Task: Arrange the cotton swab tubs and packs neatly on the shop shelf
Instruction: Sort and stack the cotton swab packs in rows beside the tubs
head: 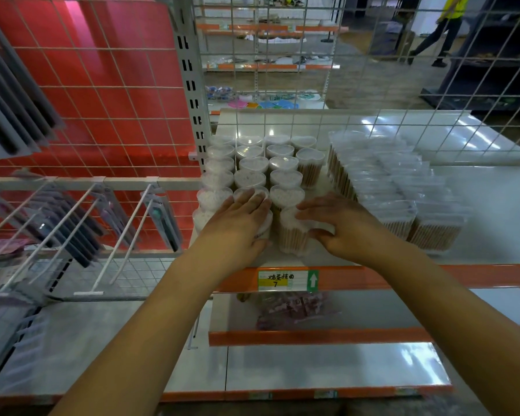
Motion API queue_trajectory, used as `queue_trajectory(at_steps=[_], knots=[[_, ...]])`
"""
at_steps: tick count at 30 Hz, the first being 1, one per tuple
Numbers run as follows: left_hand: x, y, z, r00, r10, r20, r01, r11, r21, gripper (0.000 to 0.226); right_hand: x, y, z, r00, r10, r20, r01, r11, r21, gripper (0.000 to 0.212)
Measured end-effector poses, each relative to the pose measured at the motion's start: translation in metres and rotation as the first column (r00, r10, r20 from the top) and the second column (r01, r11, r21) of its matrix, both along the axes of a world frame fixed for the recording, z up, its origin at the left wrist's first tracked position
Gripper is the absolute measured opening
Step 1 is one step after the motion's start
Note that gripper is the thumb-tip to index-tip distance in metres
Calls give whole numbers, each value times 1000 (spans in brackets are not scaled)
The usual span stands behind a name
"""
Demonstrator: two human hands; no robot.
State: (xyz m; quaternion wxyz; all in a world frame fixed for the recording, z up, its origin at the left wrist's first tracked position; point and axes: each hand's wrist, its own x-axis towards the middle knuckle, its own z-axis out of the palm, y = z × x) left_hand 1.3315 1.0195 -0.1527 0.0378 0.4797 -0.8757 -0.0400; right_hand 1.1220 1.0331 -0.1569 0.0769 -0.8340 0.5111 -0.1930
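Hanging racks point(72, 223): far left, white wire pegs carry flat carded goods against a red mesh panel.
Shelf point(478, 205): white surface with an orange front edge; it carries all the cotton swab goods.
Tubs point(252, 166): heart-shaped clear cotton swab tubs stand upright in close rows at the left end of the shelf, touching one another, white tips up.
My left hand point(240, 223): lies palm down over the front tubs of the block; fingers straight and together, reaching onto a lid in the next row back; thumb against the side of the tub under my palm.
Front tub point(293, 232): stands upright at the shelf's front edge, between my two hands.
My right hand point(339, 223): fingers curl round the right side of the front tub; fingertips rest on its lid, thumb low against its wall.
Packs point(403, 187): clear wrapped cotton swab packs stand in rows just right of the tubs, apart from them by a narrow gap.
Price label point(287, 280): yellow and white tag with a green arrow, on the orange edge below the front tub.
Lower shelf point(373, 310): holds one pinkish bag.
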Motion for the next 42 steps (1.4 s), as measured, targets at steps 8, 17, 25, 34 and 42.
queue_trajectory(at_steps=[8, 17, 25, 34, 42], knots=[[3, 6, -3, 997, -23, -69, 22, 999, -23, 68, 0, 0, -4, 999, 21, -42, -25, 993, -112, 40], [5, 9, -2, 997, -37, -69, 35, 999, -36, 64, 5, 8, -4, 993, 2, -119, -33, 965, -261, 39], [9, 10, 0, 998, -24, -64, 21, 998, -56, 64, -3, 7, -4, 998, 57, -15, -57, 998, 15, 47], [12, 12, -2, 997, -34, -68, 31, 998, -51, 62, 5, 8, -9, 997, 59, -50, -64, 990, -122, 37], [11, 11, -1, 997, -29, -71, 26, 999, -45, 62, -1, 8, -1, 998, 53, -22, -52, 998, 40, 51]])
